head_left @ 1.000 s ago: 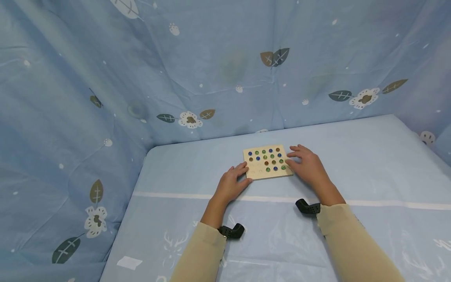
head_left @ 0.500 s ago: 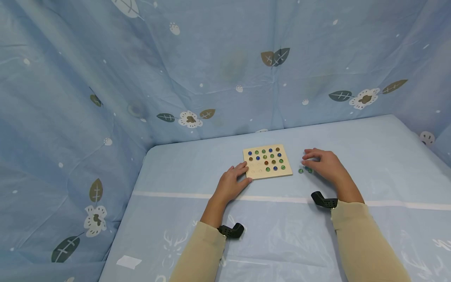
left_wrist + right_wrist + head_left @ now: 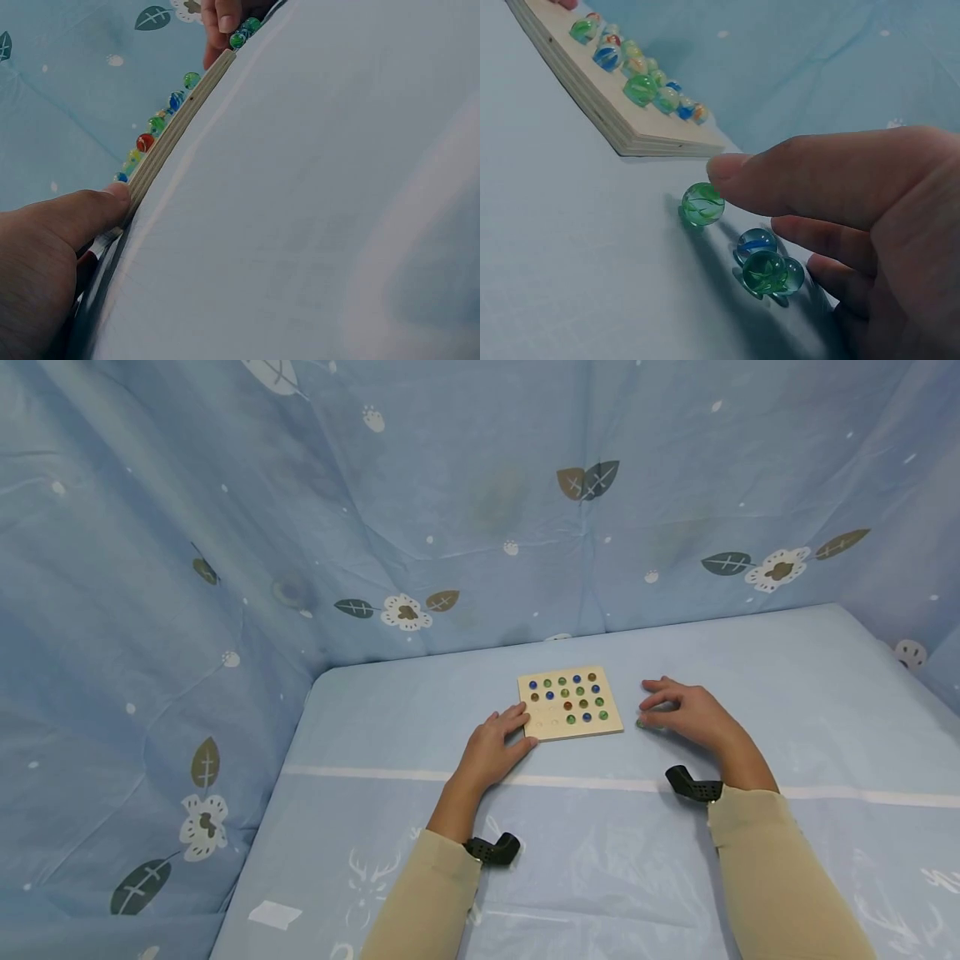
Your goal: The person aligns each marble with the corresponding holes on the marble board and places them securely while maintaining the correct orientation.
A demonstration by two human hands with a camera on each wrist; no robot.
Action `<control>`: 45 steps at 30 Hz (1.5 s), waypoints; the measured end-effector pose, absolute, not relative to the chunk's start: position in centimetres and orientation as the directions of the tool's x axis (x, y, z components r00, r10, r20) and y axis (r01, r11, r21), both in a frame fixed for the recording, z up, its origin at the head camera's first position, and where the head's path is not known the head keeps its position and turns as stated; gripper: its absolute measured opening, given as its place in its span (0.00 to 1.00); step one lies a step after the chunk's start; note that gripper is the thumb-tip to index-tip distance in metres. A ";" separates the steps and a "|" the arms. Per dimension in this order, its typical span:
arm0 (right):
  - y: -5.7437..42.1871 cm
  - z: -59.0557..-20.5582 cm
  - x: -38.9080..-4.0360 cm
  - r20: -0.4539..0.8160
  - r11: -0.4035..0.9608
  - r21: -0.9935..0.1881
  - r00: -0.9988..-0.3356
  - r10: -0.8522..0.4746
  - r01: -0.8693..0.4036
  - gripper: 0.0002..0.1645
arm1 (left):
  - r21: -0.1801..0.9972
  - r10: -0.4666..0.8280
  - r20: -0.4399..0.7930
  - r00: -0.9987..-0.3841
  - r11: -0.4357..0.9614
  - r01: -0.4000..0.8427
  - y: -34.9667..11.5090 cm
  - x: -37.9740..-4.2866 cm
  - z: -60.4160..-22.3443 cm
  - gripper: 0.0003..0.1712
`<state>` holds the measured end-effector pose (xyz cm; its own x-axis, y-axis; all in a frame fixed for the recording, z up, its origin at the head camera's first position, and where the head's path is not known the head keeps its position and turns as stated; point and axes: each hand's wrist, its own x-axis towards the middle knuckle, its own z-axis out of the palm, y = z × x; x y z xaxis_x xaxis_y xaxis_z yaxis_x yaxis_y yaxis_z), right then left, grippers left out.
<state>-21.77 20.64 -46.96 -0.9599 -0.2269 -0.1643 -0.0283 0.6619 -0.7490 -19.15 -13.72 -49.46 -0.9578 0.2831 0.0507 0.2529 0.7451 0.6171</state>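
A small wooden board (image 3: 573,727) with rows of coloured glass marbles lies on the table, several round hollows bare at its near left. My left hand (image 3: 491,752) rests at its near left corner, fingertips over the left edge and thumb against the near edge. To the right of the board, my right hand (image 3: 688,714) is low over the table. Its thumb tip overlaps a green marble (image 3: 702,208) in the right wrist view; the index finger is hidden there. Three more marbles, one of them a clear blue marble (image 3: 756,243), cluster under the other fingers.
The table (image 3: 570,835) wears a pale blue cover with a white stripe. Blue patterned curtains (image 3: 480,510) hang behind it and on the left. A white patch (image 3: 275,915) lies at the front left. Each wrist carries a black strap device (image 3: 495,850).
My right hand has moved from the board's right edge to the loose marbles, then slightly left, its thumb coming down to the nearest green one. My left hand has stayed at the board.
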 end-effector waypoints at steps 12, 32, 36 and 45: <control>20.3 -47.3 -21.9 -0.139 0.684 -0.724 -0.952 -0.274 -0.091 0.19 | 0.623 0.272 0.032 -0.962 0.747 0.232 -13.7 -19.3 -49.5 0.31; 19.6 -47.8 -22.0 -0.143 0.723 -0.686 -0.960 -0.242 -0.080 0.18 | 0.623 0.276 0.035 -0.961 0.746 0.237 -13.7 -19.1 -49.5 0.31; 19.4 -47.9 -22.0 -0.132 0.725 -0.683 -0.961 -0.242 -0.088 0.18 | 0.625 0.276 0.040 -0.960 0.743 0.239 -13.7 -19.1 -49.5 0.31; 19.0 -47.5 -21.9 -0.090 0.718 -0.692 -0.977 -0.193 -0.078 0.22 | 0.625 0.272 0.035 -0.962 0.745 0.233 -13.7 -19.0 -49.5 0.31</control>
